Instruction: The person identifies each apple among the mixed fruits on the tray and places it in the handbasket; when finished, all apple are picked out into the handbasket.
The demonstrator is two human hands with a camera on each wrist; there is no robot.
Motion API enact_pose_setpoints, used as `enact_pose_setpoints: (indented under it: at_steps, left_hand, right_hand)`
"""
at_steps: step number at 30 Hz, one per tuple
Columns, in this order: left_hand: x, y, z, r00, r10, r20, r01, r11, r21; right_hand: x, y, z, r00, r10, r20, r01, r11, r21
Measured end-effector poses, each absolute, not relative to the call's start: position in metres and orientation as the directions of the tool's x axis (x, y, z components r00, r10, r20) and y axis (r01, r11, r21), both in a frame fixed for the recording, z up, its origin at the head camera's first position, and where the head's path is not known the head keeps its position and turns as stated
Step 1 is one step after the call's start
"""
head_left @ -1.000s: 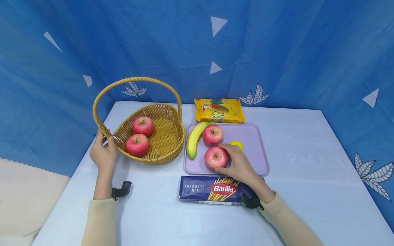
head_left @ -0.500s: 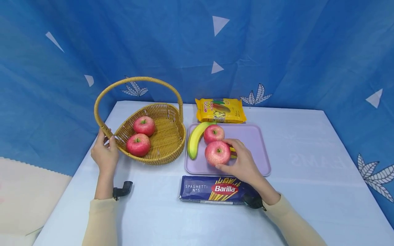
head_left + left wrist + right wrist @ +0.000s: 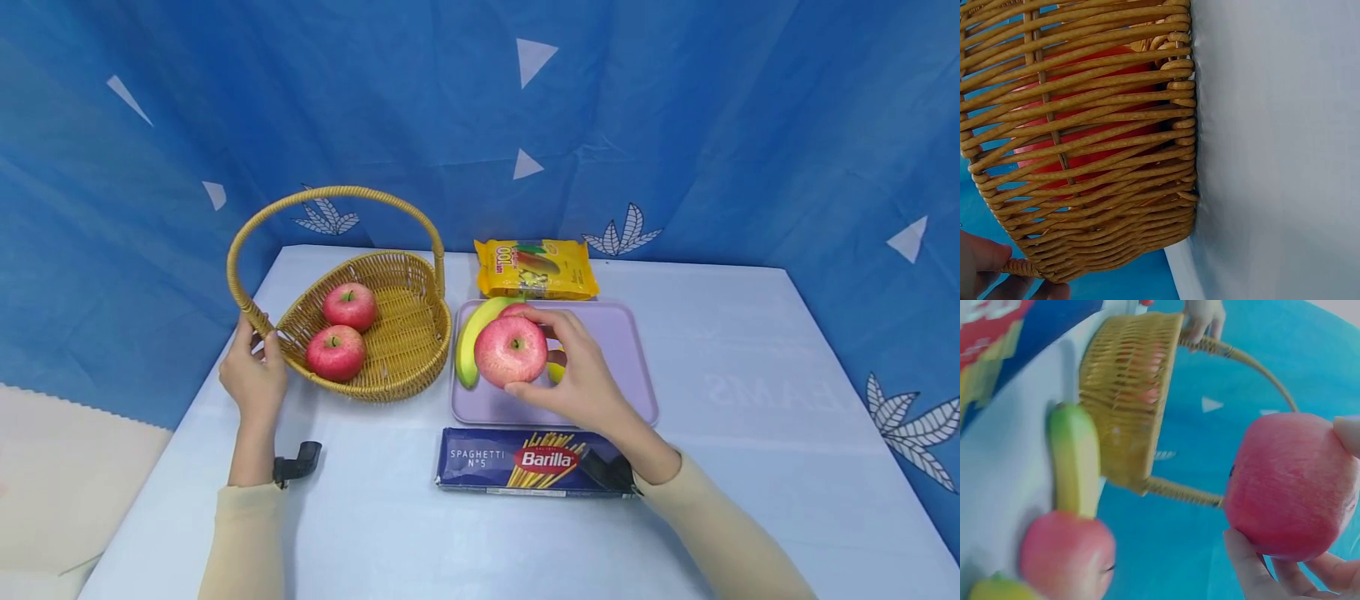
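Observation:
At the left, my left hand (image 3: 253, 371) grips the lower end of the wicker basket's handle, where it meets the rim. Two red apples (image 3: 335, 353) sit in the left side of this basket (image 3: 408, 333). My right hand (image 3: 585, 379) holds another apple (image 3: 512, 352) between thumb and fingers, raised over the lilac tray (image 3: 622, 358). Behind the held apple, a second tray apple (image 3: 1067, 556) is mostly hidden in the head view. A banana (image 3: 468, 346) lies along the tray's left side. Some yellow fruit (image 3: 556, 372) shows partly behind my right fingers.
A blue spaghetti box (image 3: 517, 463) lies in front of the tray, partly under my right wrist. Behind the tray stands a yellow snack packet (image 3: 536, 269). The basket's arched handle (image 3: 333, 192) rises high. Blue cloth (image 3: 450, 108) hangs beyond the white table (image 3: 375, 517).
My right hand has lifted the apple off the tray and moved it slightly left, so it covers most of the apple behind. The left hand and basket have stayed in place.

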State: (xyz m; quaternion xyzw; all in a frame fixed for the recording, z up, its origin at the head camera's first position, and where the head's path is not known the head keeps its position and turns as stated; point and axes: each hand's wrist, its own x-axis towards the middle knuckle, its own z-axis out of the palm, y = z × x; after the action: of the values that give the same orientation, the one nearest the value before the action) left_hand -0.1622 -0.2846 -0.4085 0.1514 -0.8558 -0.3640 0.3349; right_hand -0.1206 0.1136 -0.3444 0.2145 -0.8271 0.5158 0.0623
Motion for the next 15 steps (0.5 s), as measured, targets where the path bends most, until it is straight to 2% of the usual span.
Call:
enact_pose_setpoints:
  at_steps: [6,15]
  left_hand:
    - [-0.162,-0.284,-0.408,-0.726,-0.492,0.480,0.000,0.698,0.716]
    - [-0.162,-0.284,-0.408,-0.727,-0.493,0.478,-0.003,0.698,0.716]
  right_hand:
    - [-0.133,0.082,-0.331,-0.866,-0.345,0.363,-0.483,0.385,-0.786]
    - [-0.162,0.021,-0.329,-0.862,-0.405,0.304,-0.464,0.391,-0.795]
